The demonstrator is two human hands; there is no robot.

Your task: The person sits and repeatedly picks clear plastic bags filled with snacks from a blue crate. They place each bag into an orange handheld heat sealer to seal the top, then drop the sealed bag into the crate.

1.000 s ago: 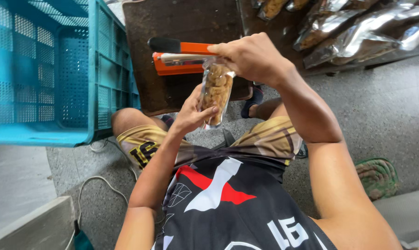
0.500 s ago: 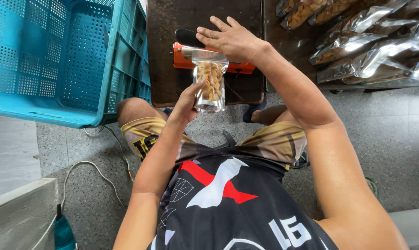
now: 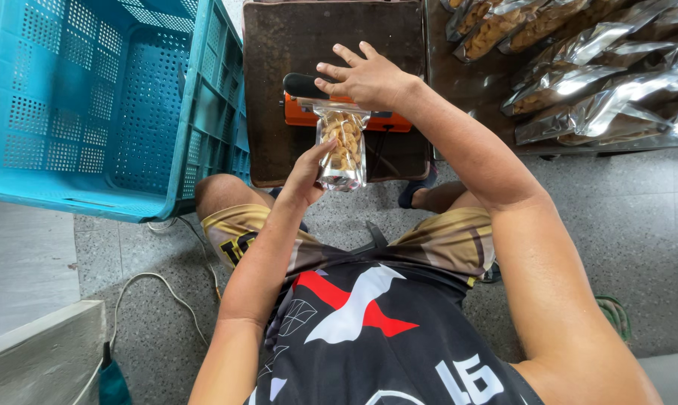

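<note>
The right hand (image 3: 365, 77) is lying palm-down with its fingers spread across the black handle of the orange heat sealer (image 3: 309, 112), pressing on it at about twelve o'clock from the person's lap. The left hand (image 3: 306, 171) is reaching up from six o'clock and cupping the clear pouch of nuts (image 3: 342, 150) along its left edge — thumb and fingers are steadying its side rather than closing around it. The pouch is hanging upright with its top edge caught under the sealer's bar, directly below the right hand, and its lower end is sitting free over the edge of the dark brown board (image 3: 331, 45) that is carrying the sealer.

At nine o'clock from the pouch a blue perforated crate (image 3: 91, 112) is standing just beside the board. At two o'clock a heap of filled silvery pouches (image 3: 601, 67) is lying on a dark tray, well apart from both hands. A pale cable (image 3: 166, 285) is trailing over the speckled floor near the left knee.
</note>
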